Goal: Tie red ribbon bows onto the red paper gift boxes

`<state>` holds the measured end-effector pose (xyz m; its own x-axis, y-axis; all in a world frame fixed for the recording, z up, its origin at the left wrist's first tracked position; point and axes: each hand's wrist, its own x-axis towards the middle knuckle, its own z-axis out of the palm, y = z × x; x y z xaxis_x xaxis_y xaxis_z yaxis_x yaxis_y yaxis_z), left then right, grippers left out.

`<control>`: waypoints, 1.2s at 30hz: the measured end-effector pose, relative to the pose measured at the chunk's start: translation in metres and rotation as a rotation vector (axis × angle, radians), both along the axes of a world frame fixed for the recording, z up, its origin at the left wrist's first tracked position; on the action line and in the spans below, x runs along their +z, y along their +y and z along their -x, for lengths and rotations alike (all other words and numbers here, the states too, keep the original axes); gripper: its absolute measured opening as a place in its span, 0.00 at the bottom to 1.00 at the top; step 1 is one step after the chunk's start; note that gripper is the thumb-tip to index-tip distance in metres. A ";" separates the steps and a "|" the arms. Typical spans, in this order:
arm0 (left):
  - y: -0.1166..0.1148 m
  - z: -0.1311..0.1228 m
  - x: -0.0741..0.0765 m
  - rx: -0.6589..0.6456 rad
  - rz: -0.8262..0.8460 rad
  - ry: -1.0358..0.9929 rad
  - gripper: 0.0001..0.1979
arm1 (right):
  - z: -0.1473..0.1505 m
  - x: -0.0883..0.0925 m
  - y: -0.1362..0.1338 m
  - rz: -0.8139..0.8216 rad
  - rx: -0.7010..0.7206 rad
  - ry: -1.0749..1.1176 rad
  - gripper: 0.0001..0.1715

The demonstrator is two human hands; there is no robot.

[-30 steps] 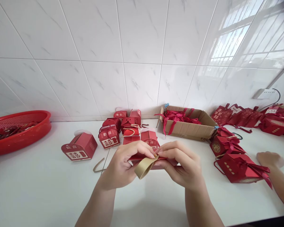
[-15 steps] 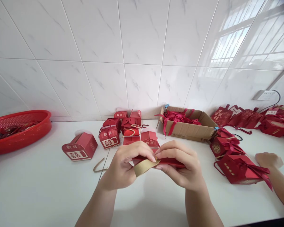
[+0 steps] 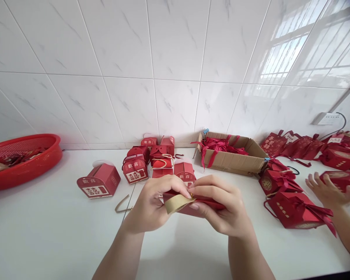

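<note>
White counter (image 3: 46, 241), tiled wall (image 3: 119, 46) behind — red box (image 3: 209, 202) held over it.

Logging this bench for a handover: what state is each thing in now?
Left hand: shut on the held red box.
Right hand: shut on the same box.
Gold strip: bent, pinched against that box.
Cardboard carton: open, red ribbons inside.
Red basket: upright, holding red pieces.
Box at left: assembled, standing upright.
Co-worker's hand: fingers spread.

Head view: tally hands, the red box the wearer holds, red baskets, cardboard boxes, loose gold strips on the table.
Hands: 3 (left hand, right hand, co-worker's hand)
Held red box: 1
Red basket: 1
Cardboard box: 1
Loose gold strip: 1
Total: 7
</note>
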<state>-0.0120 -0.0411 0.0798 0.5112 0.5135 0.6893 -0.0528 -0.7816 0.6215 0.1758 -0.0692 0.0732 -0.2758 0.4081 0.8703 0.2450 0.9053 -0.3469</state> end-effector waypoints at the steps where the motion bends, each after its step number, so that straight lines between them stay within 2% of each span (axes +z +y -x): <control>1: 0.000 0.000 -0.001 -0.001 0.018 -0.006 0.09 | 0.000 0.000 0.000 -0.003 -0.007 -0.004 0.13; 11: -0.002 -0.003 -0.002 0.012 0.202 -0.010 0.03 | 0.001 -0.004 0.004 -0.055 -0.032 0.010 0.15; 21: -0.003 -0.003 -0.001 0.051 0.333 0.003 0.11 | 0.003 -0.002 0.006 -0.085 0.002 0.032 0.15; 36: -0.007 -0.006 0.003 0.030 0.320 -0.048 0.12 | 0.003 -0.004 0.008 -0.110 -0.003 0.060 0.17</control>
<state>-0.0063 -0.0478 0.0823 0.4635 0.7224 0.5131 -0.0675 -0.5486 0.8334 0.1726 -0.0607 0.0695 -0.2205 0.3103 0.9247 0.2295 0.9379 -0.2600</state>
